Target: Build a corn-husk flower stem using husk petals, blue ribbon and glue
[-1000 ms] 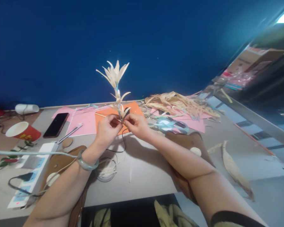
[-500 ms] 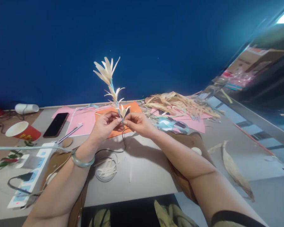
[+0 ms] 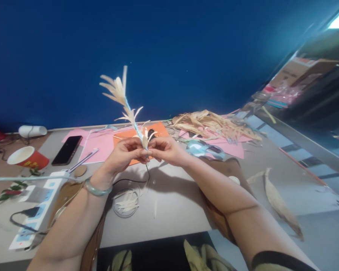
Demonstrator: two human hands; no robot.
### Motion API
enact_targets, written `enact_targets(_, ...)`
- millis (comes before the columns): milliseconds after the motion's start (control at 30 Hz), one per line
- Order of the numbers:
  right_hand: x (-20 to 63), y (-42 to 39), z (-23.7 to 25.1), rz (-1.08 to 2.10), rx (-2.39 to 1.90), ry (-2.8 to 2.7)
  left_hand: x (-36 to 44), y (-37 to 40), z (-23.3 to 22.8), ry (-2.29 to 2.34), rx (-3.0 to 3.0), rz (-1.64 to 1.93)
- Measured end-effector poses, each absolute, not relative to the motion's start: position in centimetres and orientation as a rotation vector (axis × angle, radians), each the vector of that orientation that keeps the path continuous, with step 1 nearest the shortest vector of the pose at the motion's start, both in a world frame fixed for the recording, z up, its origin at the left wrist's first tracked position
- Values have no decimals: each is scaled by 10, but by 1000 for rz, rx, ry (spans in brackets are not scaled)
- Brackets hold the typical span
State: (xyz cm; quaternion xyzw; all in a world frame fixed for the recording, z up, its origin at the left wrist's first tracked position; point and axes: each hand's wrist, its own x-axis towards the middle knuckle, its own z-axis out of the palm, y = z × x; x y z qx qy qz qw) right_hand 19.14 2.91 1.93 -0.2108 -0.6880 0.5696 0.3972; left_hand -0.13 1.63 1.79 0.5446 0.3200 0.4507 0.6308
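The grey table (image 3: 172,203) carried the whole work area, set against a blue wall (image 3: 169,49). Pink paper sheets (image 3: 98,145) and an orange sheet (image 3: 161,130) lay at the far side, with a heap of dried husk strips (image 3: 214,126) to the right of them. A single dried husk leaf (image 3: 281,205) lay apart at the right edge.

The left hand (image 3: 124,156) and the right hand (image 3: 166,149) met over the table's middle. Both were pinched shut on the foot of a husk flower stem (image 3: 130,113), fingertips almost touching one another. The stem stood up from the pinch, held clear of the table.

Since a second earlier the stem had tipped from near upright to a clear lean leftward, and its top tuft had swung left with it. The hands had barely shifted. Judged from that, the stem was being rolled between the fingers at its base, as in binding work.

A thin black wire (image 3: 145,177) hung from the pinch point. A small dish of husk slivers (image 3: 125,203) sat just below it. Left of the hands lay a phone (image 3: 67,149), a red paper cup (image 3: 28,158) and a power strip (image 3: 36,207).
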Motion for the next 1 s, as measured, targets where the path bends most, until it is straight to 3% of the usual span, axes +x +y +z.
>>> enact_targets(467, 187, 33, 14, 1472, -633, -1672, 4, 5, 29, 962, 1388, 1172)
enact_targets(867, 184, 38, 6, 1351, -840, -1746, 11, 7, 26, 1319, 1563, 1163)
enact_targets(1000, 181, 36, 2, 1160, -938, -1788, 14, 8, 19, 1431, 1662, 1230)
